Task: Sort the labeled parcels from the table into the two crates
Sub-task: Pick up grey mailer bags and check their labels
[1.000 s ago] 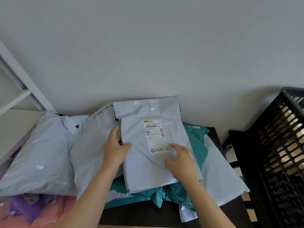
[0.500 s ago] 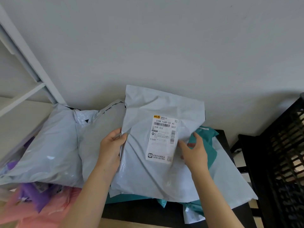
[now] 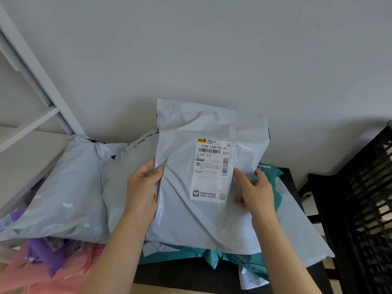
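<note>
Grey-white crinkled plastic mailer parcel (image 3: 191,219), flat on the pile a second ago, is now being raised upright between the hands, its white printed label (image 3: 212,168) facing the camera, likely for reading before a crate is chosen. Left hand (image 3: 141,189) is pinching its left edge; right hand (image 3: 255,193) is gripping its right edge. Black slatted crate (image 3: 364,209) is standing beyond the right hand.

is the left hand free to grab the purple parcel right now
Probably not yet: the left hand grips the labeled grey parcel, and the purple parcel lies partly under a big grey bag.
</note>
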Demonstrator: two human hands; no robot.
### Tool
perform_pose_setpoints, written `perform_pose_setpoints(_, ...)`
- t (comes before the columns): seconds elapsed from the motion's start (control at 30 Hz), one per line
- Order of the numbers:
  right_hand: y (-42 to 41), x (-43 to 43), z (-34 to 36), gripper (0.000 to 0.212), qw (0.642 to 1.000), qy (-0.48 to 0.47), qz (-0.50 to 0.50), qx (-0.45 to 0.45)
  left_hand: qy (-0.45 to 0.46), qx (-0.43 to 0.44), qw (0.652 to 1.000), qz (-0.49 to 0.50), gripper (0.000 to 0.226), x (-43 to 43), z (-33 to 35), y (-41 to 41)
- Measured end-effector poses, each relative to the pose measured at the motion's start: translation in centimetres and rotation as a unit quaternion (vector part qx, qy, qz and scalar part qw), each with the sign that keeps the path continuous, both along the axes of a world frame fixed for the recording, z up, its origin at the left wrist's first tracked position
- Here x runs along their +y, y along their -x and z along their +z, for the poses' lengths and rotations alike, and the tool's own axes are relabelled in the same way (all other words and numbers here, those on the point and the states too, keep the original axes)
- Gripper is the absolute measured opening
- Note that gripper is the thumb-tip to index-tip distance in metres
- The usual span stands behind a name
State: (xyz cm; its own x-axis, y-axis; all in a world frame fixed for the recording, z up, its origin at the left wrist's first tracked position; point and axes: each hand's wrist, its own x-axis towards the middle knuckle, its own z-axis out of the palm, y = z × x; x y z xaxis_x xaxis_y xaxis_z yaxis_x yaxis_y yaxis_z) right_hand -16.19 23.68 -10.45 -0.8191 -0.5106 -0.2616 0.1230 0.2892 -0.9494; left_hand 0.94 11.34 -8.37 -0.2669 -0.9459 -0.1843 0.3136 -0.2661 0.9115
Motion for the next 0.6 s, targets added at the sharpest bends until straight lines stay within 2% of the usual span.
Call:
perform_pose_setpoints(0.2, -0.15, -0.25, -0.26, 0.053, 0.999, -0.013, -0.009, 0.03, 0.0, 0.004, 1.0, 0.014, 0.028, -0.07, 0.1, 0.16)
perform_pose_setpoints(0.33, -0.3, -0.17, -0.28, 0.06, 0.999, -0.013, -0.019, 0.048, 0.0, 0.005, 1.0, 0.027, 0.027, -0.03, 0.04, 0.28)
perform_pose_setpoints(0.6, -0.6, -0.19, 0.12, 0.054, 0.997, -0.012, -0.033, 0.074, -0.009, 0.011, 0.999, 0.032, 0.026, 0.0, 0.06, 0.31)
